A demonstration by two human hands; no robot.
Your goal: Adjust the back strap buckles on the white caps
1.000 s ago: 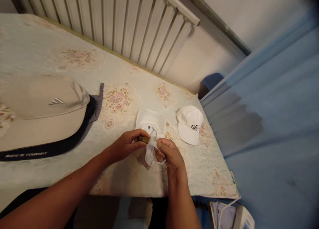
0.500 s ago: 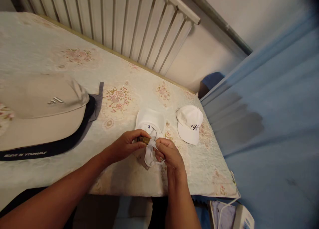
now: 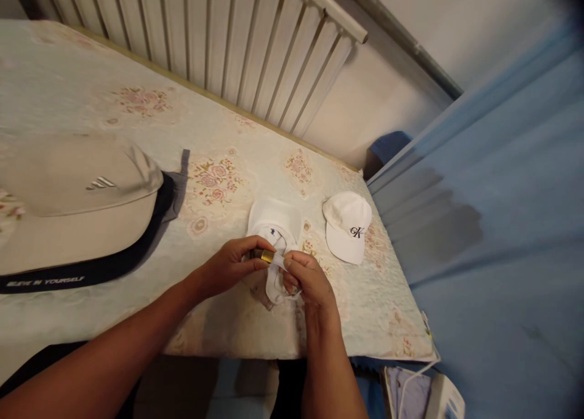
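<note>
A white cap [image 3: 276, 215] lies on the bed near its front edge, its inside facing me and a small dark logo showing. Between finger and thumb, my left hand [image 3: 236, 262] pinches a brown and gold-coloured buckle [image 3: 263, 255] at the cap's back. My right hand [image 3: 309, 278] is closed on the cap's white strap [image 3: 278, 259], which meets the buckle. The two hands are close together, and they cover part of the cap. To the right stands a second white cap [image 3: 349, 227] with black CK letters.
At the left, a beige cap [image 3: 86, 182] lies over a dark cap [image 3: 114, 267]. A radiator [image 3: 219, 42] runs behind the flowered bedspread [image 3: 255, 154]. A blue curtain [image 3: 493, 236] hangs at the right, with a white box [image 3: 447, 398] below.
The gold-coloured buckle now catches more light and shows more plainly between my hands. My right hand has shifted slightly left; otherwise the caps stay in place.
</note>
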